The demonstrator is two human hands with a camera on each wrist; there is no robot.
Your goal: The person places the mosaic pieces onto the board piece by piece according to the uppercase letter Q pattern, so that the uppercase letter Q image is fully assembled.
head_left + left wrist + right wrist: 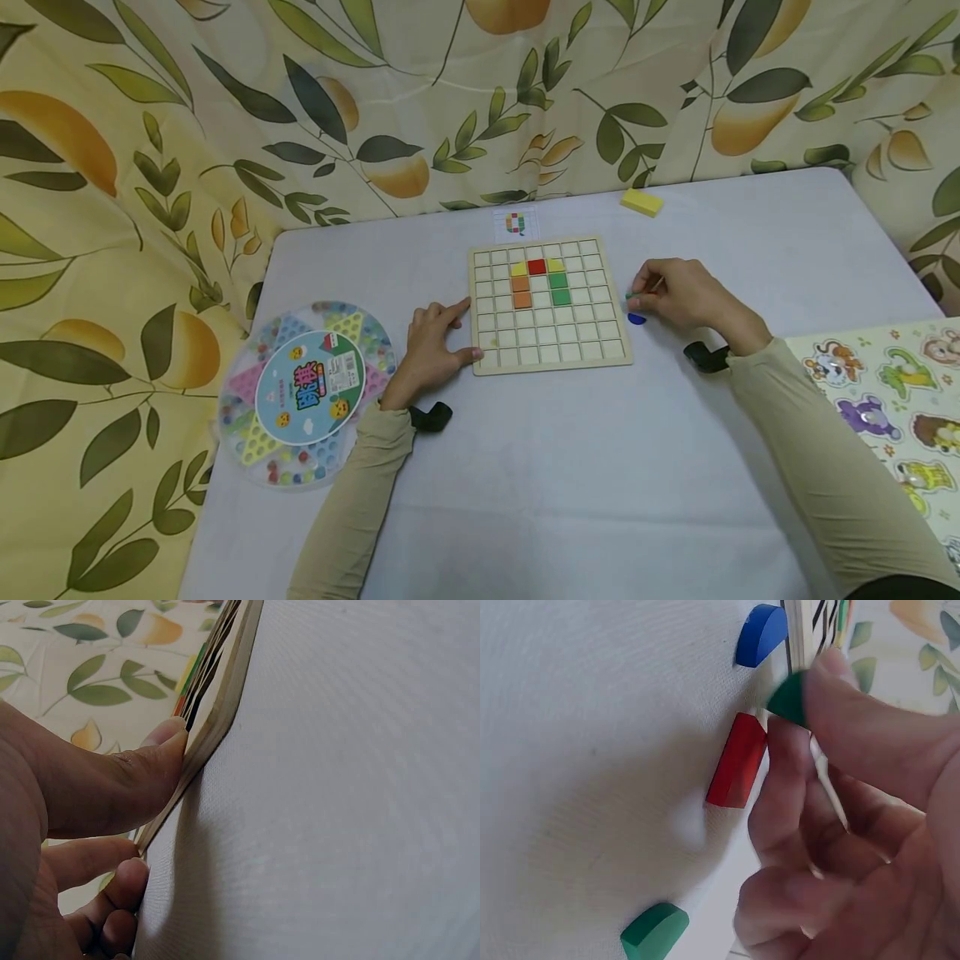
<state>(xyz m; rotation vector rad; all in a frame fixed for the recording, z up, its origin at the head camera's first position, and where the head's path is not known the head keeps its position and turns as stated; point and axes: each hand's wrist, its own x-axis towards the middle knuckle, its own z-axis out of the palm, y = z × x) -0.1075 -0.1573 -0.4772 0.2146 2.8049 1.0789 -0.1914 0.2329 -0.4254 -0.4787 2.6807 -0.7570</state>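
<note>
A wooden grid board (551, 333) lies on the table with yellow, red, orange and green blocks set in its upper squares. My left hand (433, 350) touches the board's left edge with thumb and index fingertip; in the left wrist view the thumb (120, 787) lies against the wooden rim. Just right of the board, my right hand (678, 296) pinches a green rounded block (789, 699) between thumb and index finger. Below that hand are a blue rounded block (762, 634), a red block (737, 761) and another green block (655, 932).
A small pattern card (516, 223) lies behind the board, and a yellow block (641, 202) at the back right. On the left sits a round marble board game (307, 392). An animal picture sheet (873, 375) lies at the right, partly under the right forearm.
</note>
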